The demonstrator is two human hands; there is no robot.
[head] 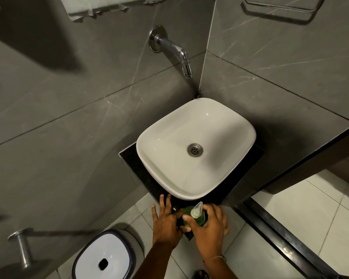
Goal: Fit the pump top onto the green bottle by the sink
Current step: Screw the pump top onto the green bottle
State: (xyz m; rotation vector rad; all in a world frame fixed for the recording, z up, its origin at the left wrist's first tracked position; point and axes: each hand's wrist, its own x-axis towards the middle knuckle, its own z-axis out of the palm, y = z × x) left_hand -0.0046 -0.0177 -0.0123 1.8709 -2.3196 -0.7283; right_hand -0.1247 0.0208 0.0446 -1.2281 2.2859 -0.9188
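Observation:
The green bottle stands upright on the front corner of the black counter, just below the white sink. The pale pump top sits on its neck, spout pointing up toward the sink. My left hand wraps the bottle's left side, thumb on it and fingers spread along the counter. My right hand holds the bottle's right side, with thumb and forefinger at the pump's collar. The bottle's lower half is hidden behind my hands.
A chrome tap juts from the grey tiled wall above the sink. A white bin with a dark lid slot stands on the floor at lower left. A metal holder sticks out of the left wall. A dark door frame runs along the right.

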